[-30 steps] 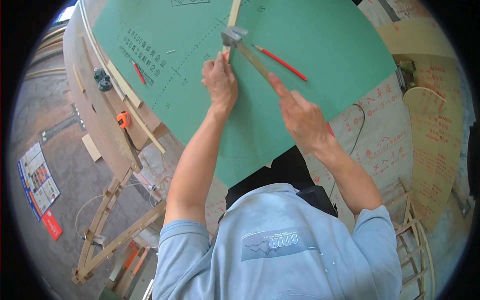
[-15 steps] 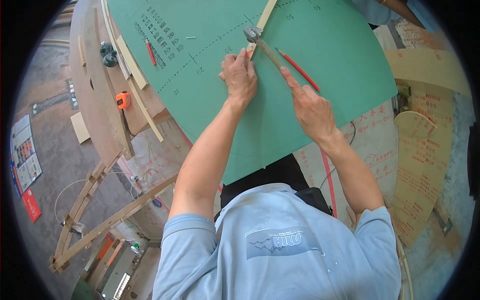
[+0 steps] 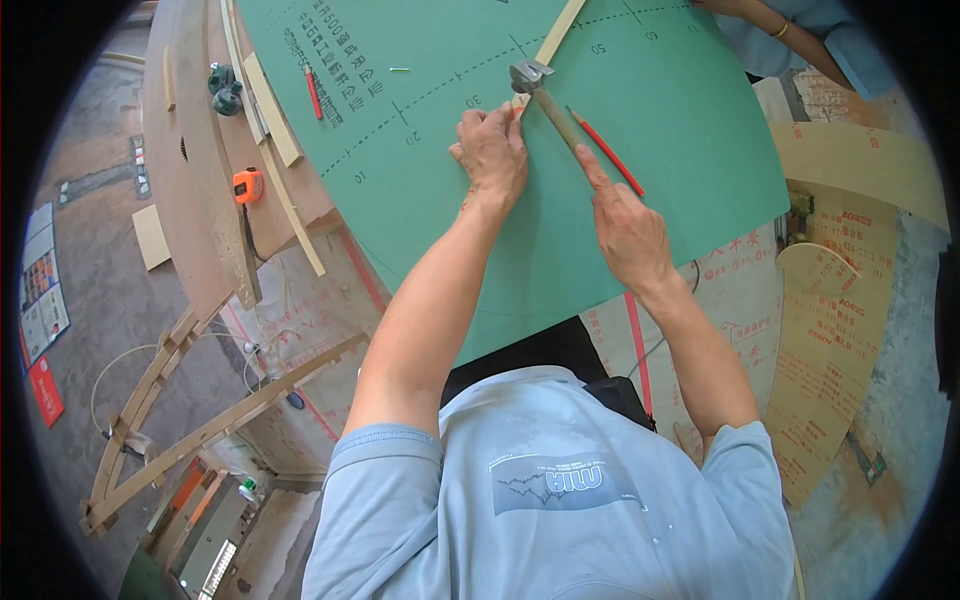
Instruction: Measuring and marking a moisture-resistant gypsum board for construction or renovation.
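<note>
A claw hammer is gripped by its wooden handle in my right hand, index finger stretched along the handle. Its metal head is over the near end of a narrow wooden strip on the green board. My left hand is closed at that same end, fingertips pressed on the strip just below the hammer head. Whether a nail is between those fingers is hidden. A red pencil lies right of the handle. Another red pencil and a small pin-like piece rest farther left.
Left of the green board, a curved wooden panel carries loose strips, an orange tape measure and a dark green tool. A co-worker's arm reaches over the far right edge. A wooden frame stands lower left.
The whole view has shifted slightly. My hands and the hammer keep nearly the same place on the strip. More of the co-worker's arm and hand shows at the far right edge.
</note>
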Demonstrator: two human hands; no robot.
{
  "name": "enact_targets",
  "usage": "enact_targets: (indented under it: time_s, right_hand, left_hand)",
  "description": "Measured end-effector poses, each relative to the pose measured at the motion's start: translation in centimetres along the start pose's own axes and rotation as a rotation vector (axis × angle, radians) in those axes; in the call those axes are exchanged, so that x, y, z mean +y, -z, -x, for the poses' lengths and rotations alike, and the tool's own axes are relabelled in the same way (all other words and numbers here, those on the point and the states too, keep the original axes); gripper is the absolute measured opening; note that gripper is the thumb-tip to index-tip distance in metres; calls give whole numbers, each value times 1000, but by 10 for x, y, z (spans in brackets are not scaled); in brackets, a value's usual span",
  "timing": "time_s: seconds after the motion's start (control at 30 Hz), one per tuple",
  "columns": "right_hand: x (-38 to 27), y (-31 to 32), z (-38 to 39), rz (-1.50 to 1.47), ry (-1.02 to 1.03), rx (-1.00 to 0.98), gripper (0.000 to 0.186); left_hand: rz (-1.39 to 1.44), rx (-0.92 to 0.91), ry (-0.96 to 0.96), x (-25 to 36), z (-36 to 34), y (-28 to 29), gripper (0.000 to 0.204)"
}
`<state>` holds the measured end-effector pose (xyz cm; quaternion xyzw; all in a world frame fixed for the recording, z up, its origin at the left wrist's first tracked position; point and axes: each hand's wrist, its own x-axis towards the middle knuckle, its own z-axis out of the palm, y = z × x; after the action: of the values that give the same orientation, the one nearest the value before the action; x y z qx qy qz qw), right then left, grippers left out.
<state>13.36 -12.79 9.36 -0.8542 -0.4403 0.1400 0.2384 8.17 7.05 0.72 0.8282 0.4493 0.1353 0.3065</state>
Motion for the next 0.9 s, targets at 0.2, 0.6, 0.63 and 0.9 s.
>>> enact_targets:
  time_s: [0.2, 0.6, 0.63, 0.9]
  right_hand:
    - [0, 0, -6, 44, -57, -65, 82]
    - [-64, -26, -8, -716, -170, -22, 42]
    - [-64, -37, -7, -767, -9, 27, 39]
    - [-74, -55, -44, -280, -235, -271, 48]
  left_hand:
    - [1, -24, 21, 4, -3, 1, 30]
    - [1174, -377, 236, 27, 62, 89, 44]
    - [1194, -431, 295, 29, 69, 98, 45]
    - [1023, 85, 487, -110, 39, 214, 23]
